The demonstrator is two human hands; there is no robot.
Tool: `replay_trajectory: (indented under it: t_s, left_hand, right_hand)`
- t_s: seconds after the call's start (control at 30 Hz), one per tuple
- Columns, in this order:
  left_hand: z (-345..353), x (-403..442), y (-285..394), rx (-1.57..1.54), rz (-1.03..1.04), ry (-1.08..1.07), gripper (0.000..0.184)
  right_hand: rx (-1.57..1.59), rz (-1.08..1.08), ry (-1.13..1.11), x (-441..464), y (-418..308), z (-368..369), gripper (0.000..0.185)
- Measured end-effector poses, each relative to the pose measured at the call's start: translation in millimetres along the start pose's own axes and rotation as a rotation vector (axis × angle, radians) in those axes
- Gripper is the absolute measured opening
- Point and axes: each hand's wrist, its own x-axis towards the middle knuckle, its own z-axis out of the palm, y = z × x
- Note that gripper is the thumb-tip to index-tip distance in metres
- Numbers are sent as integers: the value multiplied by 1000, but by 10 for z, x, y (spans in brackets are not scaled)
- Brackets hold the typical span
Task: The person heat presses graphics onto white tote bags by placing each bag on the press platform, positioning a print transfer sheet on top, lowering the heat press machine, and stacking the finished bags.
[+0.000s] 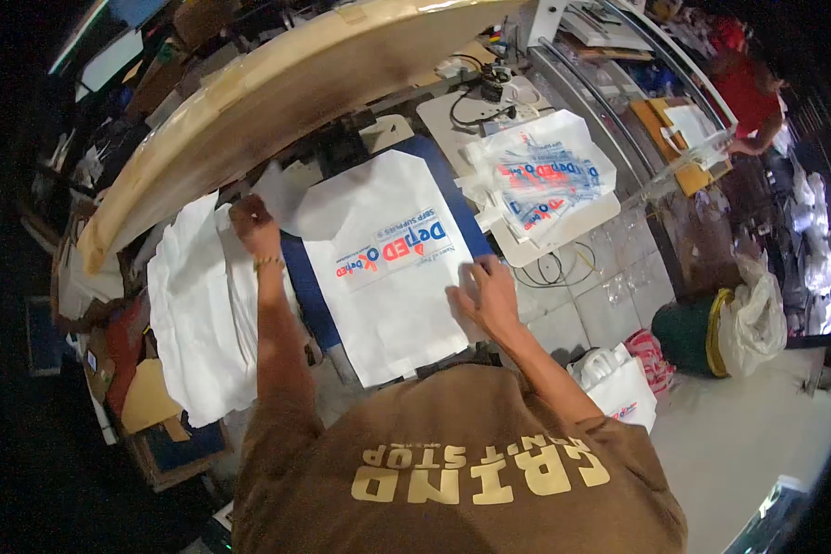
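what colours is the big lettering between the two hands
The lettering is blue and red; the head view shows it best.

Printed white sheets point(392, 323), some piled, suggest a printing workshop.

Dark, fisheye-bent edges surround a brighter, clearer centre.

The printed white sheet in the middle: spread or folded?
Spread: the white sheet lies flat on the blue board, its print facing up.
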Motion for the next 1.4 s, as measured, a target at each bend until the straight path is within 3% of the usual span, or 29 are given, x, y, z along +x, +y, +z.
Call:
replay_trajectory:
  t_s: [0.07, 0.13, 0.2, 0.23, 0.27, 0.33, 0.37, 0.4, 0.43, 0.47, 0.53, 0.57, 0.6, 0.63, 0.67, 0.7, 0.77, 0.8, 0.87, 0.93, 1.0, 1.07, 1.1, 1.13, 1.17, 1.2, 1.27, 1.33, 1.4]
  left_hand:
    - [-297, -50, 219, -245, -205, -186, 22]
    - [-727, -12, 912, -305, -331, -130, 31]
    - [-1080, 115, 1074, -71, -535, -279, 51]
    - [-1145, 118, 1347, -233, -527, -356, 38]
    - [-1252, 106, 1639, -398, -524, -440, 29]
    - [-1483, 250, 1967, -223, -436, -772, 25]
    - [-1622, 140, 1659, -273, -274, -953, 22]
    - [-1688, 64, 1967, -255, -583, -926, 21]
    - [-1806, 106, 1975, -165, -299, -1377, 24]
    - [-1884, 12, 2084, -191, -378, -1556, 25]
    - [-2038, -457, 1806, -200, -493, -1809, 18]
    - [-2145, -786, 1517, -209, -625, -1896, 15]
    - [-2302, -1229, 949, -225, -843, -1913, 13]
    - [-2201, -1077, 1620, -87, -629, -2130, 15]
    - [-2086, -984, 2352, 60, -395, -2322, 17]
    - [-2156, -1238, 1813, -27, -692, -2293, 17]
    - [-2289, -1732, 791, -174, -1296, -2119, 23]
    - [-2366, -1996, 306, -116, -984, -2299, 23]
    - [-2451, -2421, -283, -12, -266, -2514, 25]
    - [-2594, -2251, 252, 516, -202, -2275, 26]
    - [-2709, -2240, 611, 726, -209, -2134, 26]
    - [-2807, -2279, 934, 859, -211, -2020, 27]
    - [-2850, -2304, 1041, 915, -208, -1979, 28]
    - [-2890, -2331, 1145, 971, -216, -1940, 28]
    - [-2912, -2369, 1232, 1018, -226, -1907, 29]
    - [-2928, -2391, 1321, 1057, -234, -1876, 29]
    - [-2959, -2495, 1477, 1108, -258, -1834, 30]
    - [-3000, -2591, 1585, 1139, -296, -1789, 31]
    - [-3089, -2701, 1670, 1171, -353, -1743, 32]
  right_hand:
    - [44, 96, 24, 85, -147, 30, 58]
    - [83, 193, 63, 194, -122, 153, 64]
    - [262, 103, 189, 203, 118, 392, 74]
    - [338, 390, 19, 235, 33, 253, 58]
    - [403, 366, -3, 192, 56, 166, 43]
    - [355, 136, 160, 73, 225, 64, 34]
    - [429, 119, 263, -68, 259, 2, 33]
    - [591, 278, 189, -236, 272, -231, 35]
    - [629, 402, 196, -479, 357, -457, 33]
    - [680, 509, 205, -712, 490, -637, 32]
    - [745, 644, 505, -1264, 886, -682, 30]
    - [966, 778, 590, -1594, 1176, -670, 32]
    - [802, 812, 815, -1920, 1533, -503, 35]
    - [894, 871, 835, -2275, 1814, -539, 42]
    - [829, 984, 1009, -2630, 2125, -418, 43]
    - [992, 1052, 1201, -2807, 2048, -591, 40]
    - [1108, 986, 1382, -3387, 2511, -455, 45]
    - [1046, 1130, 1478, -3649, 2791, -362, 38]
    - [1133, 1191, 1716, -3901, 2902, -488, 39]
    - [1234, 1136, 1817, -4265, 3175, -400, 42]
    - [1339, 1078, 1907, -4793, 3662, -5, 44]
    - [1483, 1186, 2093, -5338, 4267, 582, 48]
    - [1503, 1207, 2074, -5405, 4250, 582, 48]
    - [871, 1768, 1303, -5427, 4145, 520, 51]
    - [210, 1930, 469, -5446, 4119, 482, 55]
    - [224, 1919, 445, -5509, 4153, 583, 55]
    - [-17, 1852, 177, -5697, 4271, 834, 51]
    - [3, 1788, 200, -5819, 4330, 1014, 47]
    - [225, 1866, 175, -6435, 4961, 1721, 47]
